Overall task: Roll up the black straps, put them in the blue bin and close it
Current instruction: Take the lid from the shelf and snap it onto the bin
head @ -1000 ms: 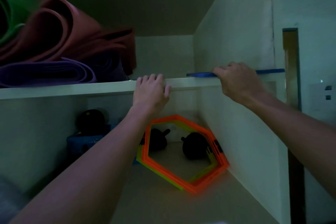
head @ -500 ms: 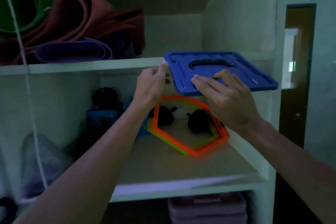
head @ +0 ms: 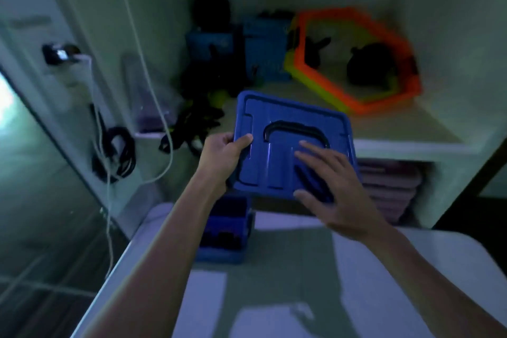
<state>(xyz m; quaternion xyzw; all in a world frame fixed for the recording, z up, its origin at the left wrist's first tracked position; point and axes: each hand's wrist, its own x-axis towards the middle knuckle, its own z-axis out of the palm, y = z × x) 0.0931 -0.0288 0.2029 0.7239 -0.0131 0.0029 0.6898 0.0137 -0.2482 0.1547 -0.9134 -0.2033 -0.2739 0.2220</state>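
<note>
A blue lid [head: 285, 151] with a black handle hangs in the air in front of the shelf, tilted toward me. My left hand [head: 223, 158] grips its left edge, thumb on top. My right hand [head: 333, 185] lies on its near right part with fingers spread, thumb at the near edge. Below the lid, the blue bin [head: 225, 230] stands on the white table [head: 356, 282], partly hidden by my left forearm; dark things show inside it, too dim to name.
On the shelf [head: 397, 143] behind lie orange and yellow hexagon rings [head: 384, 107], dark round weights, blue boxes [head: 263, 46] and a tangle of black cords [head: 192, 126]. A white cord [head: 167, 129] hangs at left beside a wall hook with black loops. Folded purple mats sit under the shelf.
The lid came off the upper shelf and down to chest height. My view dropped from the top shelf to the table and the bin.
</note>
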